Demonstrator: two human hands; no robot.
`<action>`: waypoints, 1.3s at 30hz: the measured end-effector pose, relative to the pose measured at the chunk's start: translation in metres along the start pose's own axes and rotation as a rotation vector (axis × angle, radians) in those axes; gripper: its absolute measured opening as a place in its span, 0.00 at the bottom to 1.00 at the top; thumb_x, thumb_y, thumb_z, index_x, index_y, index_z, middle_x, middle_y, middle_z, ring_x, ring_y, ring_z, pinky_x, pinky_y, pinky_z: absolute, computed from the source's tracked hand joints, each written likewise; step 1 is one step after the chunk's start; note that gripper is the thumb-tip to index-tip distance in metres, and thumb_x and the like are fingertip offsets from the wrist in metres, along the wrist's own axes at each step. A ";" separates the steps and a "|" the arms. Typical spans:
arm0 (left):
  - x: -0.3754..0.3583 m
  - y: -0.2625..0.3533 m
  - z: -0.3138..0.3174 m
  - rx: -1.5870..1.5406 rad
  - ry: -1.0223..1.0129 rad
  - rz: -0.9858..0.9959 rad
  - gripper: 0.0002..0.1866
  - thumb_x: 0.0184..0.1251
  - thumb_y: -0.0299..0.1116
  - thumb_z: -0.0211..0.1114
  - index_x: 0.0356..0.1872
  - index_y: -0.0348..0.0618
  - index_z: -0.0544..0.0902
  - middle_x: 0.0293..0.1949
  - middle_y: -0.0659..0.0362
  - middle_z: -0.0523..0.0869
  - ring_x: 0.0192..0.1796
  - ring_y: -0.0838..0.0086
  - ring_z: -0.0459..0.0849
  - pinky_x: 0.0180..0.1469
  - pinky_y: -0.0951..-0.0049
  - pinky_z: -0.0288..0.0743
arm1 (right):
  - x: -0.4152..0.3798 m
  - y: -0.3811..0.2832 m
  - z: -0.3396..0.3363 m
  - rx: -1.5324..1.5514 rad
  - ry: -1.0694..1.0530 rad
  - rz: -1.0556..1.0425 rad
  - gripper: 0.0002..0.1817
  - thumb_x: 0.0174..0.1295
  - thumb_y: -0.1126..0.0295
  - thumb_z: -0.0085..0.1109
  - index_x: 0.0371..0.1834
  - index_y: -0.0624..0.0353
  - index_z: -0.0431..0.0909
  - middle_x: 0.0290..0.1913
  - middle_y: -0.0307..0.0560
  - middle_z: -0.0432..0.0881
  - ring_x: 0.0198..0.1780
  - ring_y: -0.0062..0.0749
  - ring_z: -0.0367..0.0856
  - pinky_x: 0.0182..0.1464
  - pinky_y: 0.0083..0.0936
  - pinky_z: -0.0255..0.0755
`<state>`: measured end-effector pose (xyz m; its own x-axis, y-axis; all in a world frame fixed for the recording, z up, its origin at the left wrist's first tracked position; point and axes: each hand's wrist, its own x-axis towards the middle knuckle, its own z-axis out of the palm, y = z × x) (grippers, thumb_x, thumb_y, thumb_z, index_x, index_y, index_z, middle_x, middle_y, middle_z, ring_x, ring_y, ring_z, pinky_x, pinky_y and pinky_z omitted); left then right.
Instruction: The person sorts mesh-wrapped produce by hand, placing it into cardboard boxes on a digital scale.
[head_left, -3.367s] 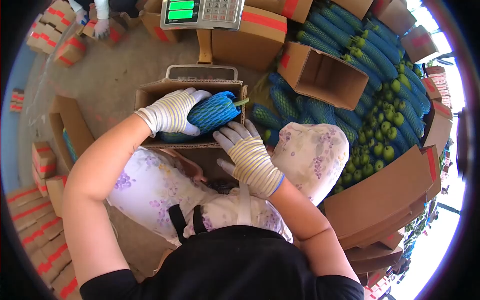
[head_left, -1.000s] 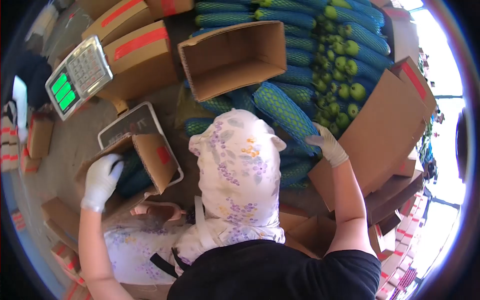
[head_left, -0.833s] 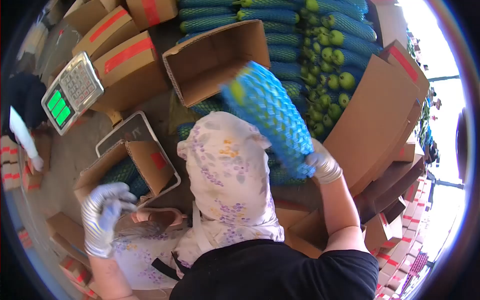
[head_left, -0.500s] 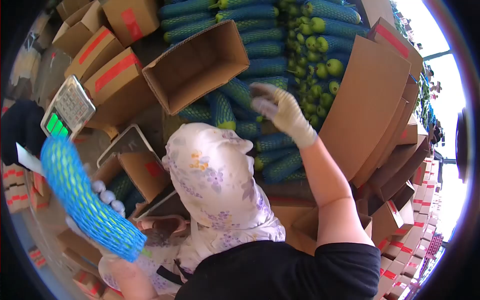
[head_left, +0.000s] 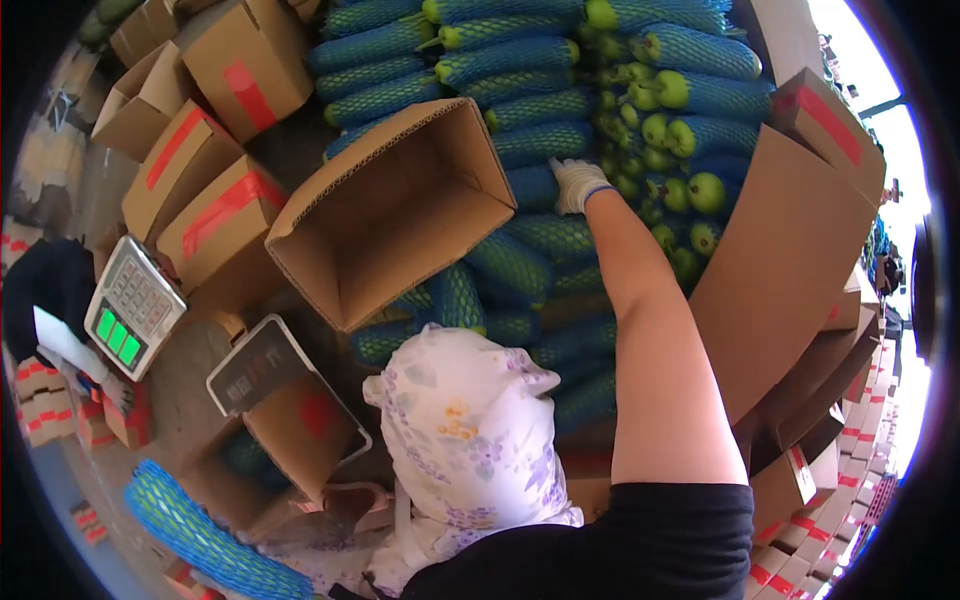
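My right hand [head_left: 580, 186], in a white knit glove, reaches into the stacked rows and closes over the end of a long green gourd in a blue foam net [head_left: 530, 187]. Its fingertips are partly hidden. At the lower left another netted gourd [head_left: 215, 540] lies tilted along my left side. My left hand is mostly hidden behind that gourd, which it holds up. A floral apron [head_left: 465, 420] covers my lap between the arms. An open cardboard box [head_left: 400, 215] stands tilted just ahead, left of my right hand.
Bare gourd ends [head_left: 705, 195] stick out at the right of the stack. A large cardboard sheet [head_left: 775, 270] leans there. At left are a scale display [head_left: 135, 305], a scale platform [head_left: 265, 370] and taped boxes [head_left: 225, 210]. Another person's dark sleeve [head_left: 50, 290] is beside the display.
My right hand has moved from above the stack down onto a netted gourd. My left hand's gourd has dropped lower, away from the scale display. The view has shifted.
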<state>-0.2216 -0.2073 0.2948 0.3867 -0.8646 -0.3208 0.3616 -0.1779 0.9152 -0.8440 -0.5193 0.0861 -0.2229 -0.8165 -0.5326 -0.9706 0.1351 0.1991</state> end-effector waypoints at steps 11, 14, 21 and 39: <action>0.010 0.003 0.056 -0.087 0.107 0.005 0.40 0.70 0.59 0.61 0.74 0.45 0.63 0.50 0.57 0.83 0.35 0.70 0.86 0.25 0.66 0.84 | -0.042 0.001 -0.011 0.156 -0.238 -0.012 0.53 0.51 0.49 0.73 0.77 0.64 0.57 0.69 0.60 0.73 0.67 0.50 0.75 0.65 0.40 0.74; 0.011 0.017 0.028 0.032 -0.050 -0.045 0.50 0.63 0.65 0.65 0.78 0.49 0.55 0.58 0.59 0.79 0.43 0.73 0.84 0.34 0.71 0.85 | -0.082 0.010 -0.016 0.302 -0.143 0.008 0.50 0.54 0.51 0.72 0.75 0.67 0.60 0.67 0.62 0.75 0.67 0.49 0.76 0.65 0.39 0.74; 0.004 0.027 -0.068 -0.407 -0.555 -0.010 0.39 0.77 0.50 0.56 0.80 0.48 0.49 0.71 0.45 0.69 0.63 0.51 0.78 0.63 0.39 0.74 | -0.229 0.066 0.006 1.839 0.089 -0.134 0.53 0.51 0.40 0.72 0.72 0.65 0.64 0.61 0.58 0.79 0.61 0.44 0.80 0.60 0.40 0.78; 0.029 0.038 -0.152 -0.449 -0.132 0.227 0.38 0.74 0.61 0.53 0.71 0.39 0.68 0.64 0.46 0.78 0.58 0.60 0.83 0.59 0.59 0.82 | -0.375 -0.408 -0.154 0.885 -0.258 -1.377 0.47 0.41 0.61 0.83 0.64 0.68 0.68 0.51 0.53 0.83 0.53 0.34 0.81 0.59 0.30 0.73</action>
<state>-0.0676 -0.1671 0.2832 0.3978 -0.9151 -0.0667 0.6205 0.2147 0.7542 -0.3502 -0.3545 0.3314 0.8710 -0.4902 -0.0325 -0.1668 -0.2328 -0.9581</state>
